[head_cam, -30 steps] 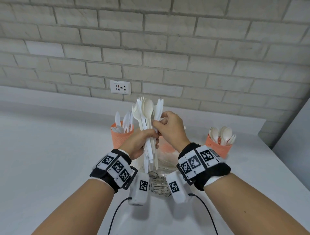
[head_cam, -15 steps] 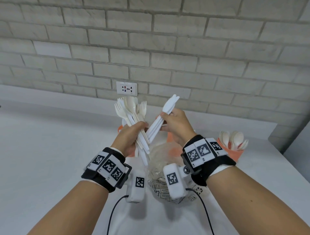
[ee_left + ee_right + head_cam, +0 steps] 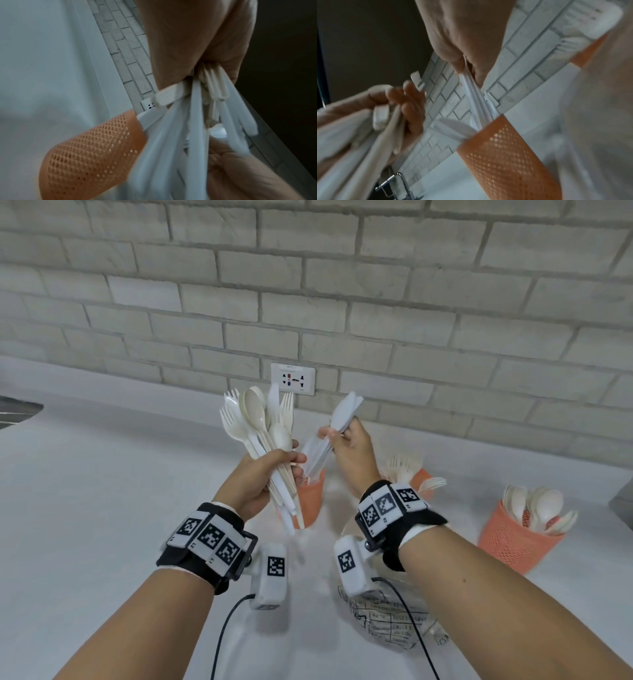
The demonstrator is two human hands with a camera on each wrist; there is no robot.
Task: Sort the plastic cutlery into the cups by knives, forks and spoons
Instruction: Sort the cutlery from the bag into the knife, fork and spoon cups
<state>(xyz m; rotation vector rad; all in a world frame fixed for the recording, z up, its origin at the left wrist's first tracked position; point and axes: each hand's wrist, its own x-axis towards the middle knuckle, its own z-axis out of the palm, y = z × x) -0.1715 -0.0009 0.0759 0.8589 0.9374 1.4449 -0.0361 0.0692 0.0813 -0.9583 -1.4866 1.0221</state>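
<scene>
A white counter (image 3: 85,508) is being bounded at the rear by a painted brick wall (image 3: 376,302), with broad open surface lying to the left. At the far left edge a dark shape is being cut off by the frame and cannot be identified. A wall socket (image 3: 293,379) is being seen on the wall just above the counter; its small printing cannot be read.

Three orange mesh cups are being observed. The spoon cup (image 3: 513,542) is standing at the right, well apart from the others. The fork cup (image 3: 419,478) is being largely hidden behind the right wrist. The knife cup (image 3: 310,501) is standing between the hands, partly hidden by cutlery handles.

A clear plastic bag (image 3: 387,621) is lying on the counter beneath the right forearm; its printed table is too blurred to be read.

A mixed bundle of forks, spoons and knives (image 3: 260,422) is being gripped upright by the left hand (image 3: 260,477), fingers wrapped around the handles. A thin stack of white knives (image 3: 337,422) is being pinched by the right hand (image 3: 352,453), handles slanting down into the rim of the knife cup (image 3: 501,148), as the right wrist view is showing. Whether the handle tips are touching the cup's bottom cannot be told.

Marker tags are being worn on both wristbands.
</scene>
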